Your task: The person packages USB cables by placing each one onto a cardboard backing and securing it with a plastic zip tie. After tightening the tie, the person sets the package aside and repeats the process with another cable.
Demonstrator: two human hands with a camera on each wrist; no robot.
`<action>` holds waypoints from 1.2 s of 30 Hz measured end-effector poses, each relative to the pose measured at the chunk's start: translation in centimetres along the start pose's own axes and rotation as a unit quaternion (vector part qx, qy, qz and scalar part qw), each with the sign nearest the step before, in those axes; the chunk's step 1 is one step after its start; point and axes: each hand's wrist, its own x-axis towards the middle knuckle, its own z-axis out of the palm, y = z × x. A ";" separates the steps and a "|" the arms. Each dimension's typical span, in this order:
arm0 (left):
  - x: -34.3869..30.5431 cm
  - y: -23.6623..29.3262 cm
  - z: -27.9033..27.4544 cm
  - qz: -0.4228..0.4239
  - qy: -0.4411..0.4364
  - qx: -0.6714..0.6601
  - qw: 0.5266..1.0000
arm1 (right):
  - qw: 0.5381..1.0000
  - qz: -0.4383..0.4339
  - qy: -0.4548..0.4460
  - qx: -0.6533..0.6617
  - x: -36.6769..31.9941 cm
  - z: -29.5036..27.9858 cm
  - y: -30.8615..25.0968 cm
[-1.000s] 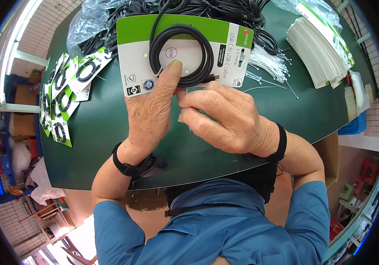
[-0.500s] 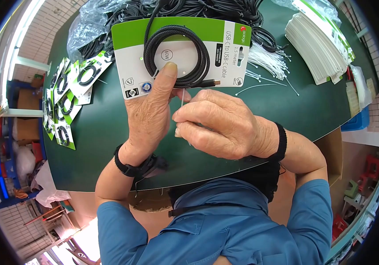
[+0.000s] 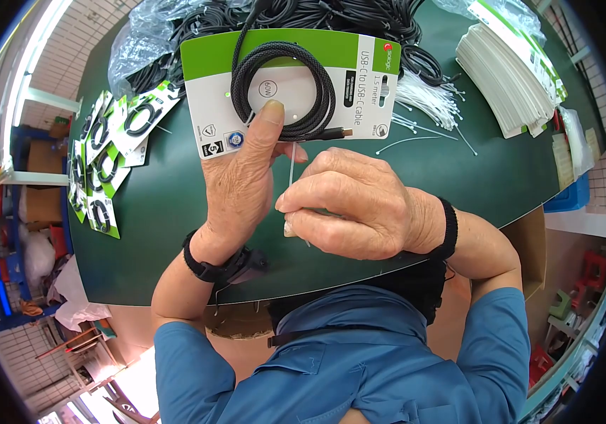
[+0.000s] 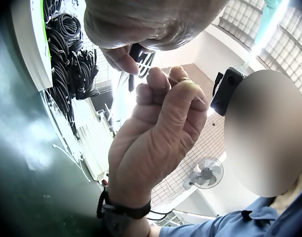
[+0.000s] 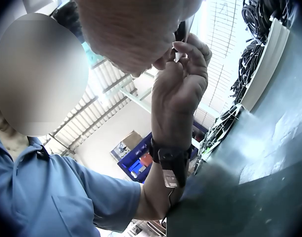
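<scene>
My left hand [image 3: 240, 173] grips a green and white cable card [image 3: 368, 120] by its near edge, thumb on the front and fingers behind. A black braided USB-C cable [image 3: 330, 95] lies coiled on the card's face, its connector end pointing right and another length running up past the top edge. Below the card, a thin white cable tie [image 3: 291, 168] stretches down toward me, and my right hand [image 3: 359, 201] pinches it between thumb and fingers. In the left wrist view the right hand [image 4: 151, 128] shows with its thumb against its fingertips; the card is mostly hidden there.
Several carded cables [image 3: 137, 120] lie overlapped at the left of the dark green table [image 3: 154, 247]. Black cables [image 3: 359, 18] are heaped at the back beside clear plastic [image 3: 137, 49]. Loose white cable ties [image 3: 426, 99] and a stack of cards [image 3: 504, 81] sit to the right.
My right hand has drawn down toward me from the card's lower edge, and more of the white cable tie now shows. The left hand and card have shifted slightly left.
</scene>
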 end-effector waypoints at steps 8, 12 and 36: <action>-0.2 -0.4 -0.1 -0.006 0.006 -0.004 1.000 | 0.998 0.056 -0.015 0.006 0.0 -0.3 0.3; -0.2 -0.9 -0.1 -0.007 0.010 0.022 1.000 | 0.997 0.064 -0.022 -0.022 0.2 -0.7 0.4; -0.6 -2.1 0.0 -0.022 -0.016 0.006 1.000 | 0.975 0.121 0.020 -0.185 1.2 -2.9 2.6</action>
